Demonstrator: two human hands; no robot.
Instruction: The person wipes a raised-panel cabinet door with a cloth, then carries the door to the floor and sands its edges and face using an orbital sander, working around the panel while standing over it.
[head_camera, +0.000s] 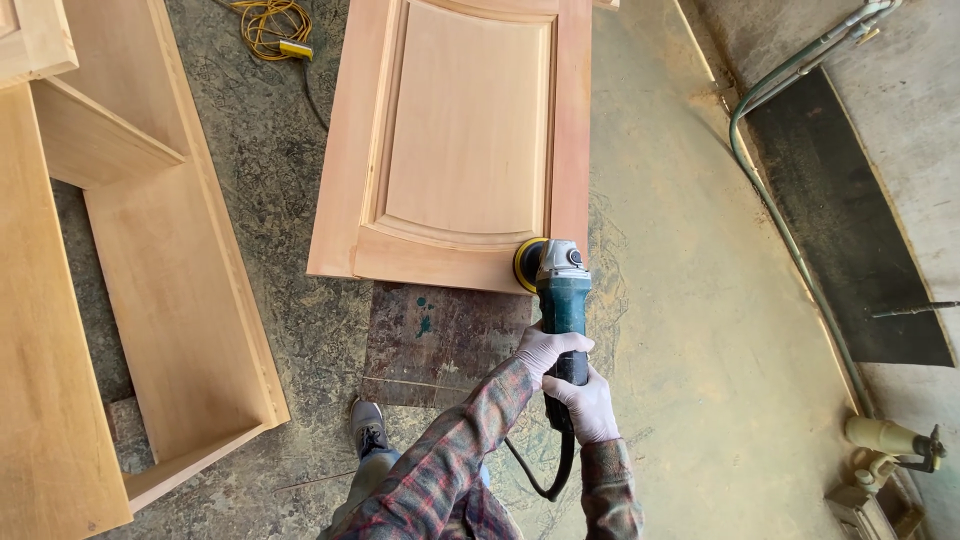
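Head view: left hand (548, 349) and right hand (590, 405), gloved, fingers closed around the green sander (562, 290), its yellow disc (526, 264) on the near right corner of the wooden door panel (465, 140); sanding looks underway, next calling for steady travel along the rail.

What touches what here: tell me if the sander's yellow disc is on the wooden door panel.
Touching. The head view shows the yellow disc of the sander pressed against the wooden door panel at its lower right corner, no gap visible.
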